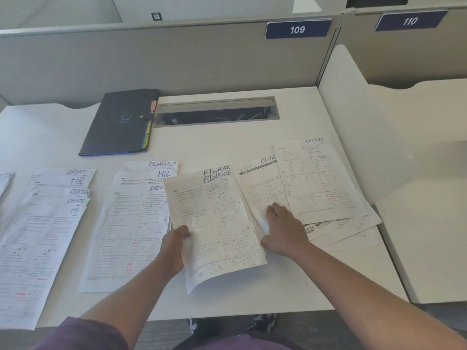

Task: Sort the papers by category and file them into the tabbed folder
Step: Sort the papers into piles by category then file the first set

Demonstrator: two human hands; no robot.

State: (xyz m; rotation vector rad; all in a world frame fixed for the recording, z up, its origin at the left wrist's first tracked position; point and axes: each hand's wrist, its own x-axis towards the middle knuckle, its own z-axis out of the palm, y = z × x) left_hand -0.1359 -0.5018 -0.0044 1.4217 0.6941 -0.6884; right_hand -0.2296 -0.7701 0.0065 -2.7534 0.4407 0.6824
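White desk point(227, 137) below panel 109 carries fanned paper piles and a shut folder point(121, 122) far left. Left hand point(174, 246) pinches 2 FINANCE sheets point(217, 223) by their left edge; right hand point(283, 228) rests flat-fingered on another sheet point(260, 193) beside them.

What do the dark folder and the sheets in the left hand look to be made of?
Dark folder: likely matte plastic, judging by its faint sheen, snap strap and coloured tabs. Sheets held by the left hand: thin printed paper, curling at the lower edge.

Left hand point(174, 245) gripping, right hand point(283, 229) flat.
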